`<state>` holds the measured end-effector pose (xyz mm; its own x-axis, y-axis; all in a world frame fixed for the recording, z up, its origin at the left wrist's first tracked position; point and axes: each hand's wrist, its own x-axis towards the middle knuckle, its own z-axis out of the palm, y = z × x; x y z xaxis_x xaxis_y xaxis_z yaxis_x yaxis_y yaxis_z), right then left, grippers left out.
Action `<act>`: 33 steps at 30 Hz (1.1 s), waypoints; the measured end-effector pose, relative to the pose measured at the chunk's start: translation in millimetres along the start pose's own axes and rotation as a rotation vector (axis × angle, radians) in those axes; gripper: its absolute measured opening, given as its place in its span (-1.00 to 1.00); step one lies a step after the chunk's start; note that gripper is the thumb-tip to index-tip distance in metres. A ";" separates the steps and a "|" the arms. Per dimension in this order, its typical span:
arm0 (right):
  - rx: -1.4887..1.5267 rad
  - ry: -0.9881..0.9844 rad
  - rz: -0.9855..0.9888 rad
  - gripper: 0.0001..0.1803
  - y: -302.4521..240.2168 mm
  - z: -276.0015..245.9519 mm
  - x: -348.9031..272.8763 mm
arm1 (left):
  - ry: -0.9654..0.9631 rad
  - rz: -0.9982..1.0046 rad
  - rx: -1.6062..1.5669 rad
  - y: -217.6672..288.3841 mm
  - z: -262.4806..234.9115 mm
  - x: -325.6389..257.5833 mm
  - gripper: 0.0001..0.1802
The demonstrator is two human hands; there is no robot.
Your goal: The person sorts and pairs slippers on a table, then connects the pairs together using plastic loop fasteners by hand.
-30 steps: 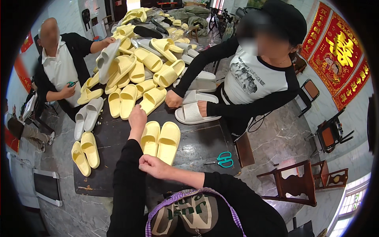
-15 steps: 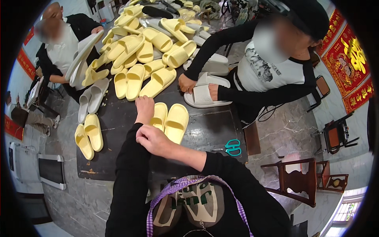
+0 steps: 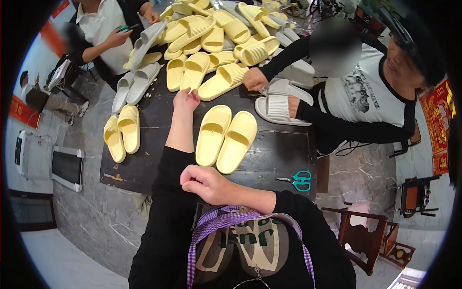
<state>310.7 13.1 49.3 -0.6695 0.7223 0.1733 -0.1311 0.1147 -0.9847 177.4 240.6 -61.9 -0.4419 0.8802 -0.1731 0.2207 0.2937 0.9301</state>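
My left hand (image 3: 186, 102) reaches over the table, palm up, its fingers loosely bent and apart beside the heel of a yellow slipper (image 3: 195, 72). It appears to hold nothing. My right hand (image 3: 204, 184) is closed against the black sleeve (image 3: 168, 173) of my left arm, below the bare forearm; its fingertips are hidden. Just right of that forearm lies a pair of yellow slippers, the left one (image 3: 212, 136) and the right one (image 3: 237, 143), side by side with toe ends toward me.
Teal-handled scissors (image 3: 301, 180) lie at the table's near right. Yellow slippers (image 3: 129, 129) and grey slippers (image 3: 143, 84) stand at the left edge. A slipper pile (image 3: 231, 26) covers the far side. A co-worker at right handles a light grey slipper (image 3: 281, 108); another person stands far left.
My left sleeve sits farther up, baring more forearm, and my right hand has moved back with it. The far-left person's grey slippers now rest by the pile; that person holds a small dark object.
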 end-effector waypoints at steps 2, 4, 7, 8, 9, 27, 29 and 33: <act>0.039 0.007 0.024 -0.92 11.0 -2.4 -6.6 | -0.060 -0.159 -0.370 13.0 -10.3 -1.7 -0.86; 0.010 -0.038 0.068 -0.92 25.6 -7.0 -17.7 | -0.118 -0.316 -0.739 21.8 -20.8 -3.1 -0.83; -0.109 -0.090 0.151 -0.89 55.6 -28.8 -45.7 | -0.147 -0.245 -0.727 5.1 -35.1 -14.1 -0.82; -0.146 -0.070 0.225 -0.87 65.3 -41.5 -57.1 | -0.166 -0.097 -0.528 -8.0 -38.8 -24.3 -0.82; -0.182 -0.053 0.300 -0.84 74.7 -53.4 -70.6 | -0.182 0.046 -0.328 -22.9 -42.9 -35.6 -0.81; -0.234 0.604 0.551 -0.35 134.2 -151.9 -64.3 | -0.233 0.132 0.406 -108.6 -31.5 -114.8 -0.67; -0.363 0.635 0.518 -0.33 145.4 -152.0 -62.7 | -0.306 0.001 0.308 -110.5 -35.3 -118.4 -0.66; -0.450 0.647 0.499 -0.31 157.6 -154.0 -67.5 | -0.295 -0.020 0.068 -112.9 -39.1 -129.0 -0.71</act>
<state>447.8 87.4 -120.4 -0.0172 0.9831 -0.1821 0.4481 -0.1552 -0.8804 175.5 79.4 -132.0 -0.1775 0.9413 -0.2871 0.2769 0.3277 0.9033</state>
